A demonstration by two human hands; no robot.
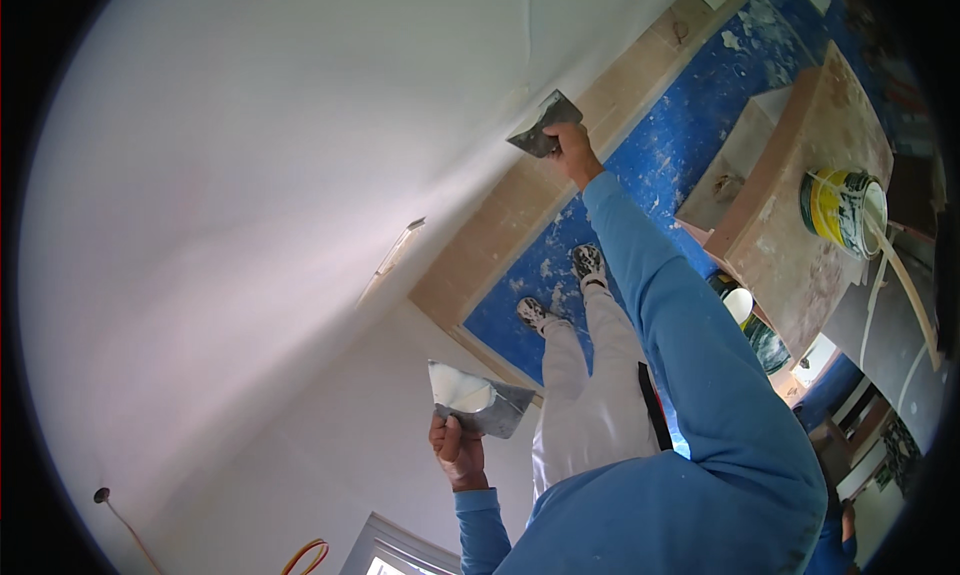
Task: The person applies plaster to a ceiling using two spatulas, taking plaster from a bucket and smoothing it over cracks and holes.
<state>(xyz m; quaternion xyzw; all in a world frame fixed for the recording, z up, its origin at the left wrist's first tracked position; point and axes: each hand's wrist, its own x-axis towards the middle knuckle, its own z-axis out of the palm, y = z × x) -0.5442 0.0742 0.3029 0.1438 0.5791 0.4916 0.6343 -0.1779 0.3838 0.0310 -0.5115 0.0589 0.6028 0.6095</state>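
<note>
While my left hand (460, 455) grips a white-smeared blade (482, 403), my right hand (572, 153) grasps a scraper (545, 125) left of the bucket (832, 210).

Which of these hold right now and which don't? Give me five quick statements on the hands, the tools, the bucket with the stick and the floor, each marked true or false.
1. The left hand holds a flat grey blade bearing white paste. True.
2. The right hand is empty. False: the right hand grips a second grey blade.
3. Both shoes are on the blue floor covering. True.
4. The bucket with the stick stands on the floor covering. False: the bucket stands on a raised board.
5. The sleeves are red. False: the sleeves are blue.
</note>
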